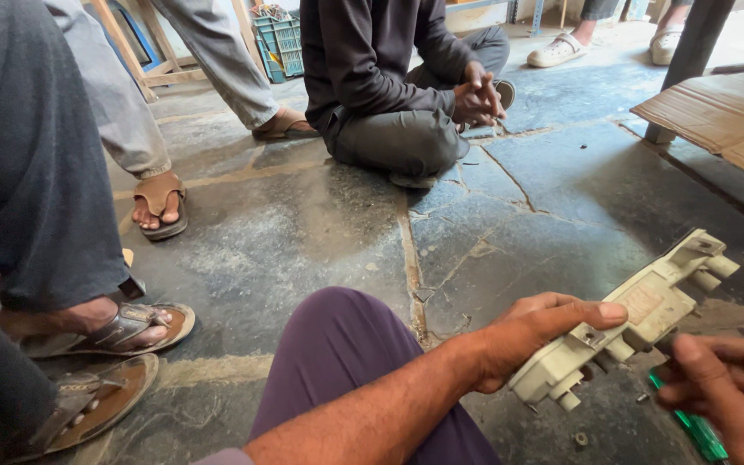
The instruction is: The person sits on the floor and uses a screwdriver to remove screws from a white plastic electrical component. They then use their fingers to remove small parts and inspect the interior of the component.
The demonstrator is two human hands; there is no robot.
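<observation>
Low over the stone floor (pixel 320 215), at the right of the head view, the left hand (pixel 531 336) holds a cream plastic part (pixel 630 323). The forearm reaches in from the lower middle, crossing above a knee in purple cloth (pixel 337 353), with the wrist nearly straight. The thumb lies flat along the upper face of the part, its tip near a faded label, and the other fingers curl underneath, so the hand is closed around the part's lower left end. The part slants up to the right, clear of the floor, with stubby pegs along its lower edge and at its far end.

The right hand (pixel 729 392) comes in from the lower right corner, just beside the part's lower edge. Its fingers are bent inward and a green screwdriver (pixel 691 426) shows beneath them; the handle seems clasped in the hand, though the grip itself is hidden.

Farther off, a person in dark clothes (pixel 389 77) sits cross-legged on the floor with hands joined. At the left stand legs in grey trousers, with feet in sandals (pixel 122 331). A sheet of cardboard (pixel 725 116) lies at the upper right.
</observation>
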